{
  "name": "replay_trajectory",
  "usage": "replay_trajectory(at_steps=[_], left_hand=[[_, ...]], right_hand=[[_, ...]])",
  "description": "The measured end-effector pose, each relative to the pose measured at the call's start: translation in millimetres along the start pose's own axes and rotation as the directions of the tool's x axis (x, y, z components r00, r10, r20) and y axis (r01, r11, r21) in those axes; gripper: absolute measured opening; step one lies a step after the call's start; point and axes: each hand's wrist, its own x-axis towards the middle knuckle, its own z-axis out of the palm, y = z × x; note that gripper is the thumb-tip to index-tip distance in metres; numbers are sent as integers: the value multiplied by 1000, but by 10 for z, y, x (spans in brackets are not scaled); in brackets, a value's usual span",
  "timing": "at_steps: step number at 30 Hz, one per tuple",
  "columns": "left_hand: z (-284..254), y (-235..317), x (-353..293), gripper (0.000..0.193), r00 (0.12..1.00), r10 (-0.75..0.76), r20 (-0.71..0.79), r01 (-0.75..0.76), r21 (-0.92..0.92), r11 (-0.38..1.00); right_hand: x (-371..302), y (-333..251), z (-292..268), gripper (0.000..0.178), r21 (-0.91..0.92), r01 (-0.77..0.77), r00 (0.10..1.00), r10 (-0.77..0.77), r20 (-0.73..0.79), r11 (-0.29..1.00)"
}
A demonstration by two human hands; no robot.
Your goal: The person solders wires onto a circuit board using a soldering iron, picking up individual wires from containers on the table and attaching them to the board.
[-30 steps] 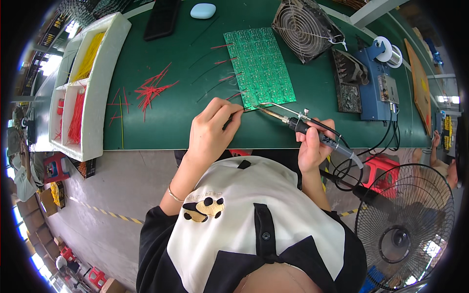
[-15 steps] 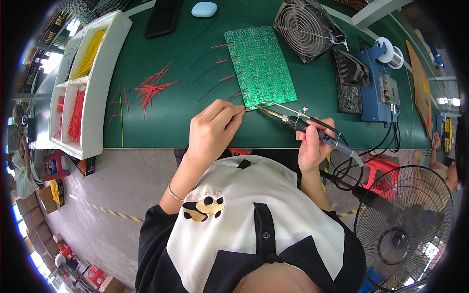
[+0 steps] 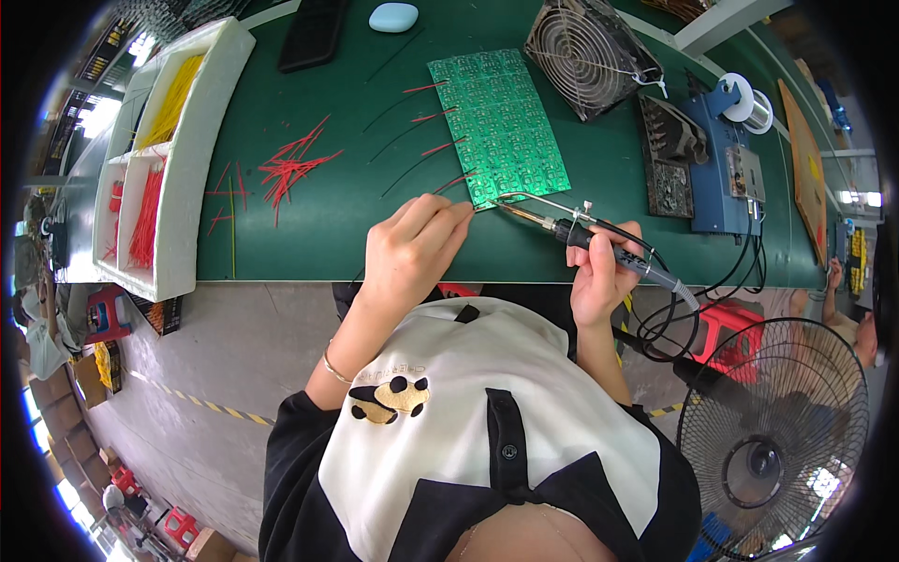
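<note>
A green circuit board panel [image 3: 507, 117] lies on the green bench, with several red and black wires [image 3: 444, 147] reaching out from its left edge. At its near-left corner my left hand [image 3: 412, 245] is closed in a pinch on a thin wire, mostly hidden by the fingers. My right hand [image 3: 604, 281] grips a soldering iron [image 3: 585, 238] by its grey-black handle. The iron's tip and the thin metal tube clamped alongside it meet the board close to my left fingertips.
Loose red wires [image 3: 292, 170] lie left of the board. A white foam box [image 3: 211, 122] holds yellow and red wires. A square fan [image 3: 585, 56], a blue soldering station [image 3: 716, 183] and a solder spool [image 3: 749, 101] stand right. Behind lie a phone [image 3: 312, 33] and pale-blue case [image 3: 392, 17].
Both hands have shifted only slightly at the board's near corner. The soldering iron has moved a touch to the right, and its tip is still at the board.
</note>
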Motion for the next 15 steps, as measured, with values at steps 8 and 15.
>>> replay_trajectory(at_steps=[8,15], left_hand=[[25,-38,-5,12,998,46,-44,-44,31,999],[-7,-2,25,12,999,31,-23,-30,34,999]], right_hand=[[-3,35,-86,6,202,-10,999,18,-36,979],[4,26,-84,8,159,-66,998,68,-10,985]])
